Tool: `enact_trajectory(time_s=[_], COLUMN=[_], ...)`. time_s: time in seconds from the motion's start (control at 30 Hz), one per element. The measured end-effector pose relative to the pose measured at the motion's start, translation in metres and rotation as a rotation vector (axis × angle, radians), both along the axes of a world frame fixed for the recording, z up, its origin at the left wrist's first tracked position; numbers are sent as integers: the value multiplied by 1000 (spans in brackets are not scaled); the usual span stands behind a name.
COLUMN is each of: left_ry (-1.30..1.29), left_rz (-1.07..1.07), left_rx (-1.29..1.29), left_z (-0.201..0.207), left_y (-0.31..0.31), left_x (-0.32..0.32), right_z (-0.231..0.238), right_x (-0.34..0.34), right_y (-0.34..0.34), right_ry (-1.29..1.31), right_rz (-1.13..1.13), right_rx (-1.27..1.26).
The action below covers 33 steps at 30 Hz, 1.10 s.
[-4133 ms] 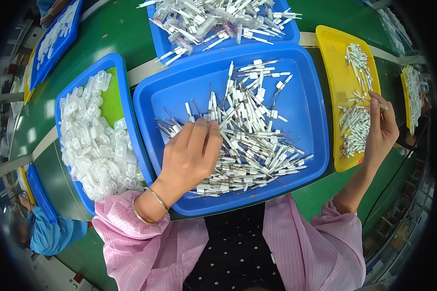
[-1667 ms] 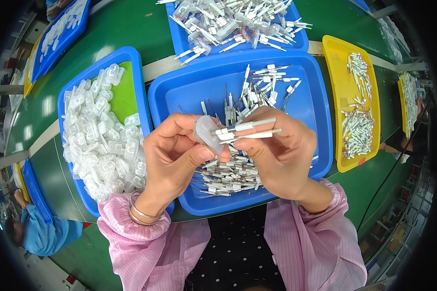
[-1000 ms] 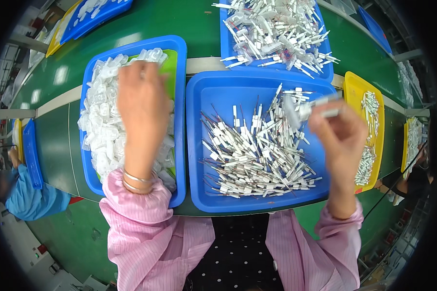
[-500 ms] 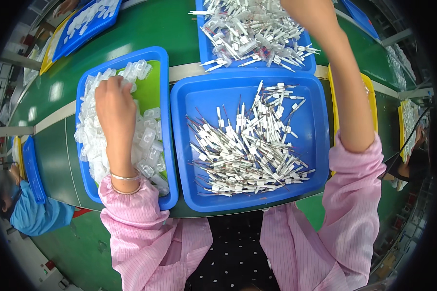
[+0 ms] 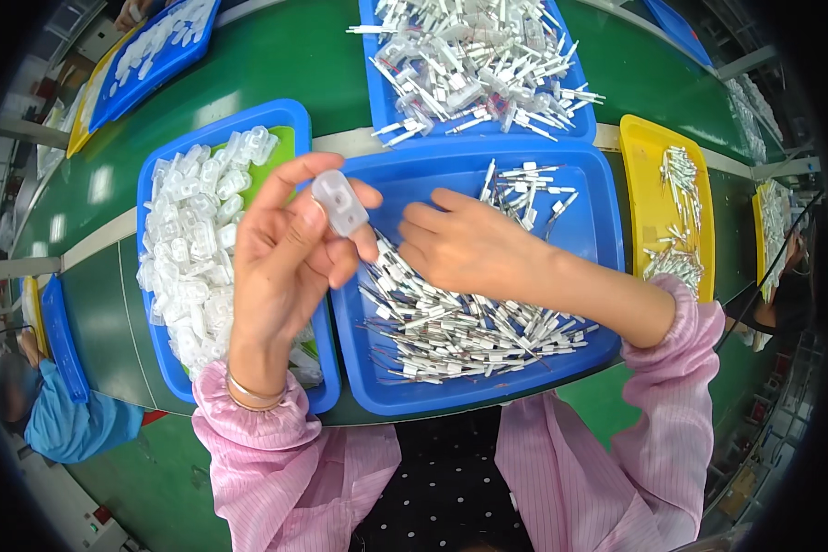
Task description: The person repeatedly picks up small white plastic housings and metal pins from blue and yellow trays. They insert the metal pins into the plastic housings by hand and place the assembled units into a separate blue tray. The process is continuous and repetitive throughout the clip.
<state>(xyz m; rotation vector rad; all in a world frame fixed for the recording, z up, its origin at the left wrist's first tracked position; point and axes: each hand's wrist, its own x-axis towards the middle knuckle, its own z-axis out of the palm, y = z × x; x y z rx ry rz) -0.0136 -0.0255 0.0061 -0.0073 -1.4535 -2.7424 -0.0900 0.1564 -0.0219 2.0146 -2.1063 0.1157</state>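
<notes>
My left hand (image 5: 283,247) holds up a small translucent plastic housing (image 5: 342,204) between thumb and fingers, its face with a hole turned toward me. It is raised over the gap between two blue trays. Many similar housings (image 5: 189,248) are heaped in the left blue tray (image 5: 290,112), which has a bright green bottom. Above the middle blue tray (image 5: 609,221), my right hand (image 5: 460,241) has its fingers bent and drawn together; anything in them is hidden. Slim white connector pieces with thin dark leads (image 5: 469,336) lie in a loose pile beneath it.
Beyond the middle tray, another blue tray (image 5: 575,78) overflows with clear housings and white pieces. A yellow tray (image 5: 639,175) with white pieces sits to the right. Trays of white parts (image 5: 161,41) stand far left on the green table (image 5: 327,55). A person's blue sleeve (image 5: 83,419) shows at left.
My left hand has come up out of the left tray with a housing. My right hand has moved back from the far tray to over the middle tray, uncovering the yellow tray.
</notes>
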Motion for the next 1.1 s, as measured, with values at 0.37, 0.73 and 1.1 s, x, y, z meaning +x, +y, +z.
enact_trajectory(time_s=[0.37,0.73,1.1], left_ry=[14,13,42], left_rz=[-135,-257,-248], left_rx=[156,169,186], left_z=[-2,-7,-6], left_y=[17,20,20], left_x=[9,8,10], right_z=[52,61,70], right_x=[11,33,37], right_y=[57,45,48], right_ry=[-1283,-1069,-899], right_rz=[-530,-359,-286], right_rx=[-573,-824,-745])
